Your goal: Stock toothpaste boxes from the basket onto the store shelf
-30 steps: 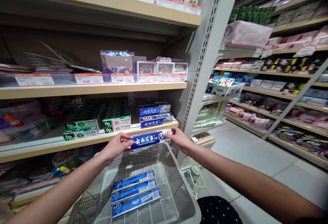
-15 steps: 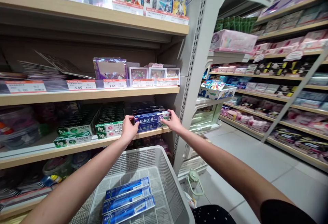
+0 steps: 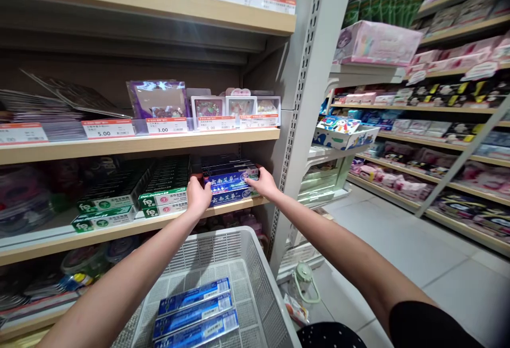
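Observation:
My left hand (image 3: pixel 199 194) and my right hand (image 3: pixel 263 182) hold the two ends of a blue-purple toothpaste box (image 3: pixel 229 180) at the front of the lower shelf. Both hands are closed on it, thumbs on the front face. Another blue toothpaste box (image 3: pixel 231 197) lies directly under it, and more dark boxes run back behind. Left of these stand rows of green-and-white toothpaste boxes (image 3: pixel 165 199). Below my arms is a grey plastic basket (image 3: pixel 257 263), with three blue boxes (image 3: pixel 195 313) lying side by side inside.
Above the hands runs a wooden shelf edge (image 3: pixel 159 145) with price tags and small packages. A slotted metal post (image 3: pixel 306 71) stands to the right. On the tiled floor (image 3: pixel 382 231) is a light green handled bottle (image 3: pixel 305 279). Stocked shelves line the far right.
Both hands have moved the toothpaste box slightly back and down against the stack. The view has shifted a little; the blue boxes in the basket stay in place.

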`<move>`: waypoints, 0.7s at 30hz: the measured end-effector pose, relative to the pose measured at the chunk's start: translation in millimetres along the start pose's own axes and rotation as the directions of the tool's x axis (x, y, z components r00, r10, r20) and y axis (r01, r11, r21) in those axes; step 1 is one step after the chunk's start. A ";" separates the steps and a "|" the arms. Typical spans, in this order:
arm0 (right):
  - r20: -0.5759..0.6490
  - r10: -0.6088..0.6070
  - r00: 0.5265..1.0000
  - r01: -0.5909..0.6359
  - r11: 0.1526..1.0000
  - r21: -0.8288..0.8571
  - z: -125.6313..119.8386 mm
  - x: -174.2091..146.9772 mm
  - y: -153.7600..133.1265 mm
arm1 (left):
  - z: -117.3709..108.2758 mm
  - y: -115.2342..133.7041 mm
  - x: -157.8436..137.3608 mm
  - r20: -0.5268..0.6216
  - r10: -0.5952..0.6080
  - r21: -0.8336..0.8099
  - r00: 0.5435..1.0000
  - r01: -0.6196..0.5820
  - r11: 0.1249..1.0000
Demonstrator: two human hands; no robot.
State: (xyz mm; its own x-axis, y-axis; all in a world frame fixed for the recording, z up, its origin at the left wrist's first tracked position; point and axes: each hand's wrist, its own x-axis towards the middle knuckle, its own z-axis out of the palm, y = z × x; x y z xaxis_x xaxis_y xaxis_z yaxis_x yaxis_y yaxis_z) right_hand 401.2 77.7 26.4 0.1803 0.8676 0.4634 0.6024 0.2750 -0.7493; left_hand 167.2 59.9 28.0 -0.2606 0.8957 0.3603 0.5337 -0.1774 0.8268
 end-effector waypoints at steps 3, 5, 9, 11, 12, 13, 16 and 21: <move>0.004 -0.004 1.000 0.004 1.000 -0.011 3.6 5.0 1.0 | 4.6 3.8 1.9 -0.085 0.014 0.117 0.996 -0.004 0.993; 0.004 -0.004 1.000 0.004 1.000 -0.024 4.7 7.2 -0.4 | 7.7 5.7 3.7 -0.101 -0.003 0.139 0.995 0.017 0.990; -0.001 -0.009 1.000 0.009 0.999 -0.039 4.7 8.8 -4.4 | 10.2 6.5 6.2 -0.099 0.000 0.118 0.995 0.012 0.993; 0.003 -0.009 1.000 0.009 0.999 -0.044 4.2 8.6 -5.9 | 9.4 5.8 6.1 -0.096 0.000 0.115 0.995 0.011 0.993; 0.004 -0.007 1.000 0.007 0.999 -0.045 3.9 8.2 -6.4 | 8.7 5.4 5.8 -0.093 0.000 0.115 0.996 0.011 0.993; 0.005 -0.005 1.000 0.005 0.999 -0.043 3.5 7.8 -6.9 | 7.9 5.0 5.4 -0.090 0.004 0.115 0.996 0.007 0.993; 0.015 -0.009 1.000 0.010 0.999 -0.031 2.8 6.5 -8.6 | 5.4 4.3 4.3 -0.074 0.032 0.095 0.997 -0.024 0.995; 0.011 0.022 1.000 -0.021 0.999 -0.039 3.1 -0.9 -14.5 | 0.8 2.5 -2.3 -0.018 0.056 -0.064 0.998 -0.057 0.996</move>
State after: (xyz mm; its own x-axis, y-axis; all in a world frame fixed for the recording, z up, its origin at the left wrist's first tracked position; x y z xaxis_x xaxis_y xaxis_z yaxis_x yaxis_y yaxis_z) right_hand 389.9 74.2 35.5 0.1850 0.8777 0.4421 0.6281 0.2404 -0.7400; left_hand 169.8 57.7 28.8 -0.2450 0.8767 0.4139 0.4948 -0.2541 0.8310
